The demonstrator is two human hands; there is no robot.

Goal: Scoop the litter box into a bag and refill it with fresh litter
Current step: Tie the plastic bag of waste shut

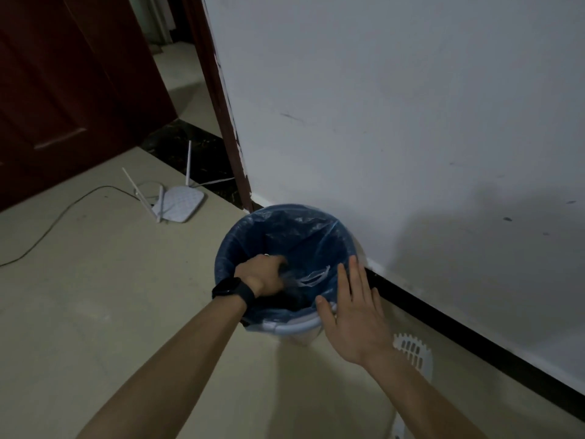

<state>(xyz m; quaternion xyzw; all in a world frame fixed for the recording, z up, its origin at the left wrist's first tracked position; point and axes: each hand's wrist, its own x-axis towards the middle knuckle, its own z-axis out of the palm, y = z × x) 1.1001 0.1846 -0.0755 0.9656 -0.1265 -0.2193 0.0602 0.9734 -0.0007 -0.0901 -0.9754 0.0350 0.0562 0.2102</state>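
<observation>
head view, looking down at a pale tiled floor [95, 312] where it meets a white wall [411, 122].

a round blue bin [294, 327] stands on the floor against the wall, just right of a dark red door frame [221, 122]. a thin clear plastic bag [313, 275] lines it, with its edge folded out over the rim.

both bare forearms reach in from the near edge. the left hand [262, 274] is inside the mouth of the bin on its near left side, knuckles up, fingers curled down and grasping a bunch of the bag's loose plastic. a black watch [232, 289] sits on that wrist.

the right hand [351, 312] is released and flat, palm down, fingers straight and together. it lies on the near right rim of the bin, over the bag's folded edge, fingertips pointing toward the wall.

a white slotted scoop [413, 353] lies on the floor near the bin's right side, close to the black skirting [474, 343]. the right forearm hides part of it.

far left on the floor lies a white router [180, 204] with thin antennas sticking up. a dark cable [63, 210] runs from it toward the left edge. behind it stands a dark red door [63, 90].
</observation>
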